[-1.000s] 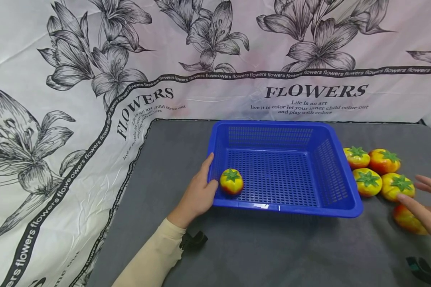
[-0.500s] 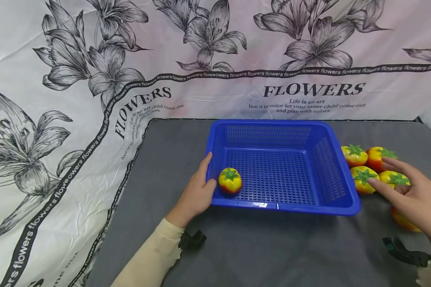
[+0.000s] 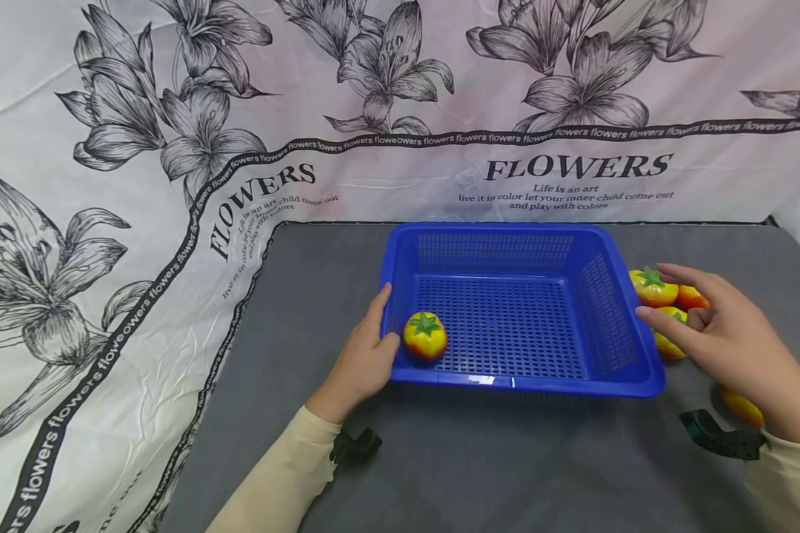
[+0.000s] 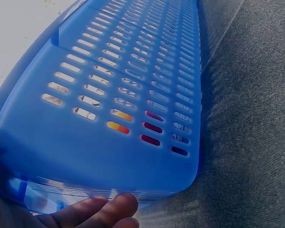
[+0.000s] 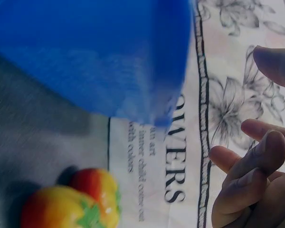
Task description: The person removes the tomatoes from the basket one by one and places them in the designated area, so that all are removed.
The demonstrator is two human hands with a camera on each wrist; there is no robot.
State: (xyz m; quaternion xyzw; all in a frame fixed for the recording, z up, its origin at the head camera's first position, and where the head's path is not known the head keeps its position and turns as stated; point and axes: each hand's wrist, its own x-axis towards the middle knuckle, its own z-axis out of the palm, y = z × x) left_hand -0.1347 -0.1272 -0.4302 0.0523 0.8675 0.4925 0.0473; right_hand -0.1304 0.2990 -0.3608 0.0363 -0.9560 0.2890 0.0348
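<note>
A blue perforated plastic basket (image 3: 507,311) stands on the grey surface. One glossy yellow-red tomato-like fruit (image 3: 425,337) with a green leafy top lies in its front left corner. My left hand (image 3: 358,364) grips the basket's left side, thumb near the rim; in the left wrist view its fingertips (image 4: 126,204) show against the basket wall. Thumb and fingers spread apart, my right hand (image 3: 727,333) hovers by the basket's right rim with nothing between them. Beneath it, similar fruits (image 3: 655,289) sit partly hidden, and one (image 3: 741,406) lies nearer, below the wrist.
White cloth (image 3: 400,185) with black flower prints and lettering hangs behind and along the left of the grey surface (image 3: 507,459). A dark strap-like piece is on each wrist, the right one (image 3: 720,435) just above the surface.
My right hand has come in from the right edge, moving left over the fruits to the basket's right rim. The left hand has kept its grip, and the basket has stayed in place.
</note>
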